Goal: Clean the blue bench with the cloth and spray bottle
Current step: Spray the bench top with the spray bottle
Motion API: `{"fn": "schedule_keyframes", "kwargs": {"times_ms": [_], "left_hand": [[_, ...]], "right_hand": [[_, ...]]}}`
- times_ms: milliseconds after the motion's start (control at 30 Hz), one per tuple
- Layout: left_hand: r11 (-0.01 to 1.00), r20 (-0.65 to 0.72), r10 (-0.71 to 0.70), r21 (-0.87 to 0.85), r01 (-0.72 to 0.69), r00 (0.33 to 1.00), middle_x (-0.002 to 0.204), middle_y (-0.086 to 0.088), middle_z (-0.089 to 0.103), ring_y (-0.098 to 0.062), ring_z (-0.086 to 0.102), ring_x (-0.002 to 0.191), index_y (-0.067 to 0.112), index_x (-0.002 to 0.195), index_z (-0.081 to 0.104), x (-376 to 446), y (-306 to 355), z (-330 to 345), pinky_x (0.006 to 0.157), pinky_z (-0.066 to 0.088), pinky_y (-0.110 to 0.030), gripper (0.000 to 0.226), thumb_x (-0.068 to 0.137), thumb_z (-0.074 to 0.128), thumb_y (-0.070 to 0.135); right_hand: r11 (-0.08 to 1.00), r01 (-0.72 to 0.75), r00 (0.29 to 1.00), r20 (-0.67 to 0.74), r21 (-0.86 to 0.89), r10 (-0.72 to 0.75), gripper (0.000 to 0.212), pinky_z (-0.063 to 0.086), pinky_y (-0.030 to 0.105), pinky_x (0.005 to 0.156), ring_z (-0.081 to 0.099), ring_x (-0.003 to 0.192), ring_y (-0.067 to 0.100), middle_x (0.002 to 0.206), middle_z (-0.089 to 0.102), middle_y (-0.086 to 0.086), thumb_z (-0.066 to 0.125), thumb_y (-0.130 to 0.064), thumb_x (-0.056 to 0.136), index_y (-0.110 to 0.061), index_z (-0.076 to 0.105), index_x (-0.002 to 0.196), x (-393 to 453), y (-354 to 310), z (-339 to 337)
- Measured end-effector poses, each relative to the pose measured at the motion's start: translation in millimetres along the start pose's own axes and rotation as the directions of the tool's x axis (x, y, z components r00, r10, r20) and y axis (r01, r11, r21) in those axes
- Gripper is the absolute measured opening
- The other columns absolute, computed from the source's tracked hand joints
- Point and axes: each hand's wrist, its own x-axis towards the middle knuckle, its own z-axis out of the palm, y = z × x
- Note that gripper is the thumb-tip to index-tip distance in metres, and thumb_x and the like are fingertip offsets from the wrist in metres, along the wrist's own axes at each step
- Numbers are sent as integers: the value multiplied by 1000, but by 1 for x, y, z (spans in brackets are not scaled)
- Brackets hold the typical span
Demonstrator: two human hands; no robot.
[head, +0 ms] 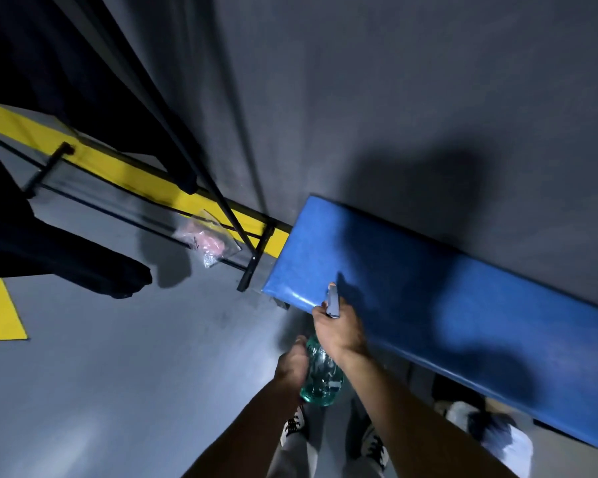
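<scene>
A dim grey floor with yellow markings runs up to a grey wall, and the blue bench stands along that wall. I stand at its near end. My right hand is curled round the head of the green spray bottle, the nozzle over the bench's corner. My left hand holds the bottle's body from the side, fingers wrapped against it. A white cloth lies low beside the bench. A plastic bag lies under a black rack.
</scene>
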Motion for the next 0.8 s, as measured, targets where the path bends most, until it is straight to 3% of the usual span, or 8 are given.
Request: {"fn": "schedule_keyframes", "kwargs": {"times_ms": [100,200,367,500,533,600,733,800], "left_hand": [[999,4,-19,48,18,1000,103,-24,80,-43,78,94,12,104,73,15,-2,-3,94,60,-61,86,54,57,81],[1000,23,-13,20,12,1000,101,-26,79,-44,77,96,9,100,75,-7,4,-6,94,60,-62,67,74,60,69],[998,33,-66,15,66,997,98,-31,78,-53,75,98,-1,112,72,-11,-2,-15,93,59,-67,68,94,50,61],[994,55,-103,25,102,993,105,-29,78,-48,77,96,5,118,73,14,-17,-20,96,57,-68,82,74,57,73],[994,58,-101,38,98,993,103,-28,79,-46,77,95,3,118,73,12,-18,-21,96,57,-68,81,77,56,71],[997,43,-56,62,53,997,97,-25,80,-42,78,89,1,115,74,1,-13,-20,95,58,-65,73,87,51,64],[986,29,-8,164,3,1000,100,-23,80,-41,79,92,9,109,73,-5,-19,-11,93,61,-59,74,77,49,71],[976,32,-1,217,-6,999,103,-22,80,-40,79,92,9,111,72,-1,-26,-2,93,62,-58,72,82,48,71]], "right_hand": [[1000,6,1000,-30,13,-6,21,52,35,80,65,100,41,103,71,15,56,-34,91,-18,63,103,3,4,5],[1000,7,998,-64,-11,-8,20,42,32,74,64,103,41,105,70,16,53,-33,95,-17,62,104,2,11,11],[996,23,997,-76,-83,-30,29,50,36,88,63,109,41,115,70,14,48,-38,99,-19,65,113,2,19,22],[997,-16,996,-93,-76,9,31,51,38,93,64,110,41,116,70,15,47,-42,99,-18,65,108,3,24,30],[997,-21,996,-92,-78,14,32,51,38,94,64,111,42,117,70,15,47,-42,99,-18,65,110,4,25,30],[997,-25,996,-88,-73,18,32,50,37,92,64,111,41,118,70,15,48,-40,99,-18,66,113,5,28,29],[999,-44,992,-122,-24,41,30,54,35,81,68,97,40,102,73,15,47,-37,96,-16,66,103,4,44,19],[997,-74,984,-162,-14,71,32,57,38,80,69,94,41,101,74,17,47,-38,94,-13,66,100,5,53,12]]}}
